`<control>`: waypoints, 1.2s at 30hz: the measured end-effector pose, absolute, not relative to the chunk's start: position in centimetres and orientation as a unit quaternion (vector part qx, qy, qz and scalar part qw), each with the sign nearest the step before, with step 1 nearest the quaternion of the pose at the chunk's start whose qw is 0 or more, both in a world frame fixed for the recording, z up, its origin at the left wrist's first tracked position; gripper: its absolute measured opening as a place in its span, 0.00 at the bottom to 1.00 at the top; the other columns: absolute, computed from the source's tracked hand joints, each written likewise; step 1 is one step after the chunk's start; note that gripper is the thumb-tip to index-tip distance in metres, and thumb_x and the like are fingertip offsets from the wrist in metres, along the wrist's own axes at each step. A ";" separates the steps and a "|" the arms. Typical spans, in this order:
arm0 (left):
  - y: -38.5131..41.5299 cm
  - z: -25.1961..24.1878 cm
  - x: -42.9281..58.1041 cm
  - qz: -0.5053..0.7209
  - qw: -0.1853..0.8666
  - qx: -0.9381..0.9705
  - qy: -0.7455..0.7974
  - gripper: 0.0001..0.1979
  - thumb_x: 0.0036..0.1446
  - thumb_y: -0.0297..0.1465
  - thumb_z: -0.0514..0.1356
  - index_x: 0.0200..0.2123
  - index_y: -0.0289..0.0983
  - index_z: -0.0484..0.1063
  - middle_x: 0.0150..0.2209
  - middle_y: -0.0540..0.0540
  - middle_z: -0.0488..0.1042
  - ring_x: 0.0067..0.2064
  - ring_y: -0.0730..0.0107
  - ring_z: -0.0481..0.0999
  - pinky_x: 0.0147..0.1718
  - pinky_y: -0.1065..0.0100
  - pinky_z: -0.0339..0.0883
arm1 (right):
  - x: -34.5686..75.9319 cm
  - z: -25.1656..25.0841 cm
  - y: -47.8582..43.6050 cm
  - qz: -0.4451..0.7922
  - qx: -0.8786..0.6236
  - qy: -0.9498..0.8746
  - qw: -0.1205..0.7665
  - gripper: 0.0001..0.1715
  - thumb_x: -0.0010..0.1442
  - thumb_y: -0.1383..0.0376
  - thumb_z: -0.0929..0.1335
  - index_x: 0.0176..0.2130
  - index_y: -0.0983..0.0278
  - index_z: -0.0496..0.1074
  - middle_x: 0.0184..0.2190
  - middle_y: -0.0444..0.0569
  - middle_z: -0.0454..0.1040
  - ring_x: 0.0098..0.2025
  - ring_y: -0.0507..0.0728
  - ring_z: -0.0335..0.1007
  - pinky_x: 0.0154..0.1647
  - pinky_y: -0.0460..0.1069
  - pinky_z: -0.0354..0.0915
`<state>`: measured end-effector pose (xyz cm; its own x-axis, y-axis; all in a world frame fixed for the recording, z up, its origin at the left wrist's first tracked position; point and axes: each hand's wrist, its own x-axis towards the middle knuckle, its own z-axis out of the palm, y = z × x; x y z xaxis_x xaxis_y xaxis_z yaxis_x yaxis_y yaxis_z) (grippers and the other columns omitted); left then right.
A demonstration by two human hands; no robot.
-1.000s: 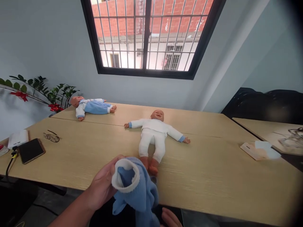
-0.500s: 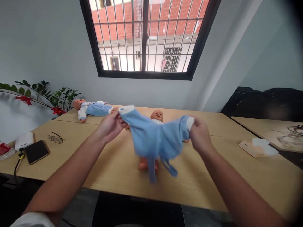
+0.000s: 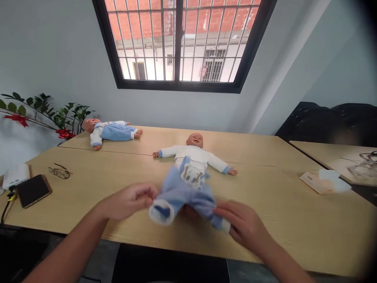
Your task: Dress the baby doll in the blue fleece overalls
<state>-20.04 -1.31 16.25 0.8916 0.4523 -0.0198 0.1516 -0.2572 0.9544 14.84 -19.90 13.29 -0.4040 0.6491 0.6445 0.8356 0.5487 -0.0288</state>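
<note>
A baby doll (image 3: 193, 151) in a white long-sleeved top with blue cuffs lies face up on the table, arms spread, head toward the window. Over its lower body are light blue doll overalls (image 3: 179, 188) with white leg cuffs and an animal face on the bib. My left hand (image 3: 129, 200) pinches the overalls beside the left leg opening, which gapes toward me. On the other leg, just above its cuff, my right hand (image 3: 244, 224) is closed on the cloth. The doll's legs are mostly hidden under the garment.
A second doll (image 3: 113, 131) in blue and white clothes lies at the back left, near a plant (image 3: 59, 118). Glasses (image 3: 60, 171), a phone (image 3: 33, 190) and a white power bank (image 3: 16, 176) are at left. A card packet (image 3: 316, 182) lies at right.
The overalls have come down from in front of the doll toward the table's near edge and flipped, so the bib now shows over the doll. Both my hands have lowered with them.
</note>
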 end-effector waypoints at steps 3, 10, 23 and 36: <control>-3.7 14.3 -20.3 -0.021 0.550 0.806 0.218 0.14 0.64 0.44 0.63 0.40 0.38 0.74 0.36 0.50 0.73 0.36 0.70 0.69 0.35 0.71 0.63 | 13.8 10.7 -22.3 -0.014 -0.466 -0.848 0.252 0.33 0.50 0.76 0.62 0.53 0.59 0.74 0.45 0.50 0.81 0.42 0.59 0.78 0.42 0.54 0.74; 1.3 11.4 -14.5 0.151 0.413 0.870 0.223 0.13 0.66 0.41 0.59 0.47 0.40 0.76 0.47 0.44 0.78 0.50 0.60 0.76 0.52 0.60 0.69 | 14.6 11.2 -16.8 0.109 -0.517 -0.779 0.336 0.24 0.66 0.68 0.58 0.56 0.56 0.72 0.53 0.51 0.77 0.55 0.62 0.73 0.56 0.58 0.69; 8.6 6.2 -6.4 0.306 0.178 0.926 0.132 0.16 0.69 0.42 0.57 0.38 0.38 0.77 0.38 0.43 0.77 0.47 0.58 0.73 0.54 0.54 0.66 | 11.5 7.1 -3.9 -0.043 -0.621 -0.713 0.322 0.14 0.70 0.59 0.65 0.33 0.62 0.70 0.33 0.51 0.75 0.38 0.60 0.69 0.43 0.52 0.61; 5.7 7.8 -7.7 0.362 0.174 0.908 0.118 0.13 0.71 0.35 0.53 0.49 0.39 0.77 0.43 0.40 0.79 0.48 0.58 0.75 0.53 0.55 0.64 | 12.1 7.7 -6.0 0.036 -0.624 -0.688 0.369 0.16 0.67 0.53 0.67 0.42 0.62 0.76 0.32 0.50 0.81 0.32 0.58 0.75 0.34 0.50 0.60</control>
<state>-7.73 5.72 7.76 0.7099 0.3409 0.6163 0.0893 -0.9116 0.4014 12.08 -6.01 7.74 0.0514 0.8854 0.4619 0.8318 0.2180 -0.5105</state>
